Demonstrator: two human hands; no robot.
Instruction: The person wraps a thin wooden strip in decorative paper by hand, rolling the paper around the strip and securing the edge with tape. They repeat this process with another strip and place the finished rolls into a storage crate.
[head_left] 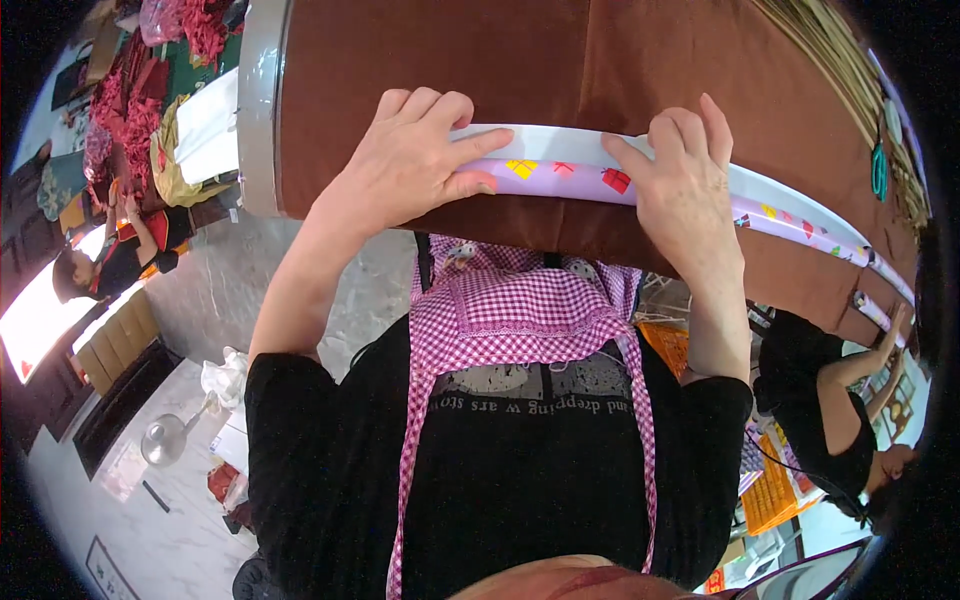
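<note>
A long, narrow roll of lilac wrapping paper [560, 180] with red and yellow gift pictures lies along the near edge of a brown-covered table. Its white inner side shows as a strip on the far side. My left hand [415, 155] is closed on the roll's left part, forefinger on the white strip and thumb on the printed side. Further right, my right hand [690, 185] grips the same roll, its forefinger pointing inward over the white strip and its other fingers bent. The right thumb is hidden.
The brown table cover [500, 60] stretches away beyond the roll, with a grey rounded edge [262, 110] at left. Thin straw-coloured sticks [830, 60] and a green cord [879, 170] lie at right. One co-worker [835, 400] stands at right near another patterned roll [872, 310]; another person [125, 245] is at far left.
</note>
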